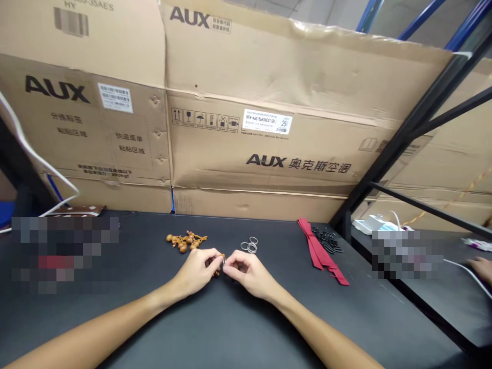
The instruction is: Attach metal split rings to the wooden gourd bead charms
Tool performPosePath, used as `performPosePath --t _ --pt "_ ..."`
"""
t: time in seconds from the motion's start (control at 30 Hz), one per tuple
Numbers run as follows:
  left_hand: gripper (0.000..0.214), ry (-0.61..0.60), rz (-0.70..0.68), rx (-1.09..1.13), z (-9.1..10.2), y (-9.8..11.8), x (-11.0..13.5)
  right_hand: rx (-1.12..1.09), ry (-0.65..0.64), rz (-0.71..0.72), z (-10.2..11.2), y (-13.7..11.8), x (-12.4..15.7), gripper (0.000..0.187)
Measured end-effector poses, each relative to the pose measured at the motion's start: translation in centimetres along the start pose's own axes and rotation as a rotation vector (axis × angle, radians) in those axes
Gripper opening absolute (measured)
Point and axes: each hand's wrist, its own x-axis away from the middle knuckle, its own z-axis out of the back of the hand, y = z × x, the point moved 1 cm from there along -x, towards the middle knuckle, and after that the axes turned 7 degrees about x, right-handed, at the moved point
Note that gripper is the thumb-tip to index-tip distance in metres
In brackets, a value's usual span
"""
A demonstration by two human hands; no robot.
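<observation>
Taking the fingertips as the clock's centre and 12 o'clock as straight ahead, the left hand (pixel 200 269) pinches a brown beaded piece (pixel 217 273) and the right hand (pixel 246 269) appears to pinch a small silver ring (pixel 224 261); both are held just above the tabletop (pixel 215 318). The fingers hide most of each, so I cannot tell whether the two are joined.

With such a small grip, the ring could slip or spring away if the fingertips press unevenly, and the beads could twist out of the left pinch. The fingers themselves seem the main obstruction, covering the contact point. A dropped ring might get mixed with the loose rings (pixel 249 245), near at 2 o'clock, or a forward sweep of the left hand might scatter the beaded cords (pixel 187 241) at 10 o'clock.

Further off, towards 3 o'clock, lie red strips (pixel 319 251), with black pieces (pixel 328 241) just beside them. A dark rack post (pixel 346 225) rises at 2 o'clock, and a white cable (pixel 42 164) hangs at 10. Cardboard (pixel 261 148) walls off 12 o'clock. Beyond the rack, another person's hand (pixel 482 267) shows at 3.
</observation>
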Motion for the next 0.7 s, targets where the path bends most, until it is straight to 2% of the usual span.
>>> performPosePath --t 0.17,0.23,0.33,0.4,0.47,0.6,0.7 --pt "0.025 0.03 -0.201 -0.155 -0.3 0.7 0.6 0.018 0.044 -0.031 0.0 0.3 -0.1 0.026" --pt "0.024 0.04 -0.226 -0.172 -0.4 0.8 0.7 -0.007 0.054 -0.038 0.0 0.4 -0.1 0.025" --pt "0.027 0.056 -0.111 -0.128 -0.1 0.8 0.4 -0.017 0.031 0.004 0.1 0.5 -0.2 0.021" --pt "0.03 0.032 0.011 -0.045 0.0 0.6 0.2 0.004 0.014 0.04 0.3 0.4 -0.2 0.018" --pt "0.03 0.004 0.057 0.008 0.1 0.5 0.0 0.002 -0.005 0.026 0.3 0.5 -0.2 0.018" --pt "0.027 0.016 -0.118 -0.11 -0.1 0.9 0.4 -0.015 -0.017 -0.058 0.4 0.6 -0.2 0.026" --pt "0.027 0.017 -0.22 -0.181 -0.3 1.2 0.7 0.002 -0.008 -0.047 0.5 0.5 -0.1 0.028"
